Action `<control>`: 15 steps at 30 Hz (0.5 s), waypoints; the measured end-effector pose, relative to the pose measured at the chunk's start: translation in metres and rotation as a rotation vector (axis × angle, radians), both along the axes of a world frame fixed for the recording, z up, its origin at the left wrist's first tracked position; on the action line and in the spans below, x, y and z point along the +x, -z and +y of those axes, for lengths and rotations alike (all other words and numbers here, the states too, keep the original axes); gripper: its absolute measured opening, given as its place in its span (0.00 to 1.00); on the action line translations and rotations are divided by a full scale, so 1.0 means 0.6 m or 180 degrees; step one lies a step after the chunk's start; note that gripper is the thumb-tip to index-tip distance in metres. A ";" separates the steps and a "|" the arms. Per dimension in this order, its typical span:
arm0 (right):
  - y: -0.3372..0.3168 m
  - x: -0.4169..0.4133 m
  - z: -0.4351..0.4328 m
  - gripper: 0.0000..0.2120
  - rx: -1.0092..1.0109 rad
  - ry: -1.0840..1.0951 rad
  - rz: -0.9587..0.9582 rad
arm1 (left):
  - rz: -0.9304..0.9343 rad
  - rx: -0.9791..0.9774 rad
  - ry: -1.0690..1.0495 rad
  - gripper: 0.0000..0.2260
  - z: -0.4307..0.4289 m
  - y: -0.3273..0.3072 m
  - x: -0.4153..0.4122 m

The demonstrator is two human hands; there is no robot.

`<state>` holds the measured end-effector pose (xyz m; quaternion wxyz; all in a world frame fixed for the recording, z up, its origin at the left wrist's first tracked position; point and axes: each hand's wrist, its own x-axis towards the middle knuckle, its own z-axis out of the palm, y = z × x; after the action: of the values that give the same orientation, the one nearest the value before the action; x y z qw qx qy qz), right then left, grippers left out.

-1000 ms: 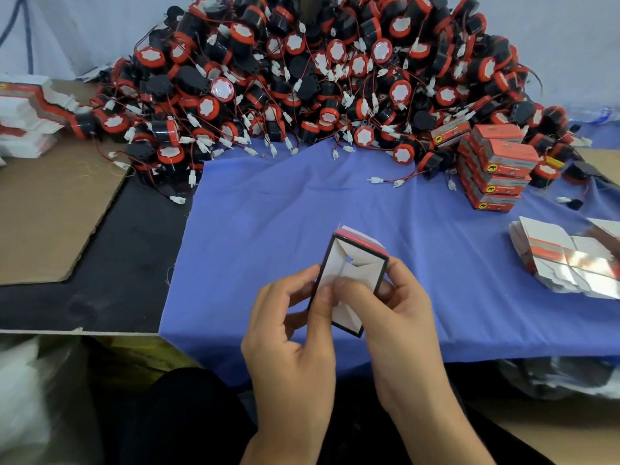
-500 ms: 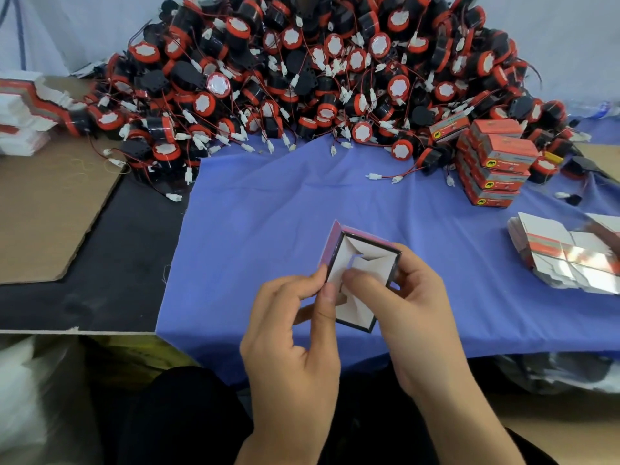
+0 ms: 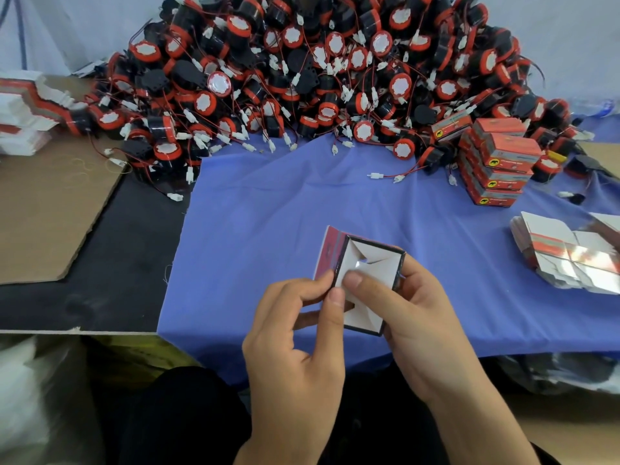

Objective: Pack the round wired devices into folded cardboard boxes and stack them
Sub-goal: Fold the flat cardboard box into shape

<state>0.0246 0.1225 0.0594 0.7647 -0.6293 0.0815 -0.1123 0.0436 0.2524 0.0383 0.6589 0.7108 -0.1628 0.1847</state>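
A person's two hands hold a small cardboard box (image 3: pixel 379 273) just below centre, above a blue cloth (image 3: pixel 268 229). Its open end faces the camera, with white flaps folded inside. The left hand (image 3: pixel 295 333), at 6 o'clock, pinches the box's left edge between thumb and forefinger. The right hand (image 3: pixel 412 317), at 5 o'clock, grasps the box's right side, thumb pressing a flap. A large pile of round wired devices (image 3: pixel 318 78) fills 12 o'clock. Packed boxes (image 3: pixel 496 162) are stacked at 2 o'clock, and flat box blanks (image 3: pixel 563 260) lie at 3 o'clock.
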 end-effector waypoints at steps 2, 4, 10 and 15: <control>0.002 -0.002 0.003 0.15 -0.0038 0.0008 -0.0023 | -0.0038 0.0048 -0.0022 0.06 -0.001 0.000 0.000; 0.005 -0.004 0.005 0.16 -0.0011 0.0002 -0.0016 | -0.0041 0.0079 -0.0101 0.07 -0.001 0.000 0.000; 0.010 -0.006 0.007 0.20 -0.0196 0.0298 0.0077 | -0.0241 0.0346 -0.0191 0.05 -0.002 0.004 -0.004; 0.018 -0.011 0.009 0.27 -0.0057 0.0610 0.0236 | -0.0159 0.0329 -0.0154 0.05 -0.003 0.003 -0.005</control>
<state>0.0181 0.1280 0.0487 0.7413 -0.6291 0.1686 -0.1623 0.0407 0.2508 0.0363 0.6124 0.7428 -0.1712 0.2096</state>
